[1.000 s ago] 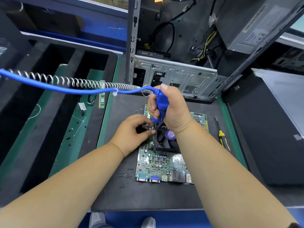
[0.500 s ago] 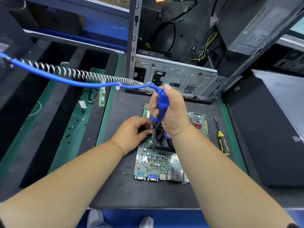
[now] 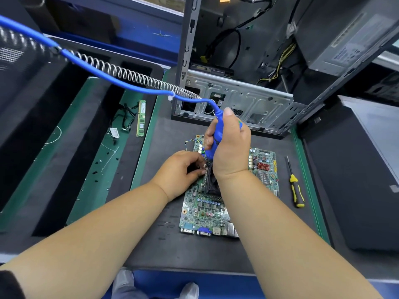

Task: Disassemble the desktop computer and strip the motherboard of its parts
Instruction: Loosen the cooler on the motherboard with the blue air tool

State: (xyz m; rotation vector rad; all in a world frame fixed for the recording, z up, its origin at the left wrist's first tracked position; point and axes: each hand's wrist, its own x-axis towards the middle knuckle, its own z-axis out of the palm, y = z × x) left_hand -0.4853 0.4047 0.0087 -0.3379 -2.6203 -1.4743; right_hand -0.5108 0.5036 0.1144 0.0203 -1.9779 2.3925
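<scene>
Over motherboard [image 3: 207, 210]: right hand [image 3: 231, 147] grips blue driver [image 3: 217, 134] upright.

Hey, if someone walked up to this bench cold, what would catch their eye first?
Probably the blue powered screwdriver gripped upright in the right hand, its coiled hose stretching up left. Its tip meets the green motherboard at mid-mat, where the left hand pinches beside the black fan.

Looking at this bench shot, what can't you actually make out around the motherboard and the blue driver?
- Head view: the blue driver's tip, behind the left hand and right hand.
- Cooler fan, mostly under the right wrist.
- What the left fingers pinch: too small.
- Motherboard markings: too small.
- Blue hose: cut off at left edge.
</scene>
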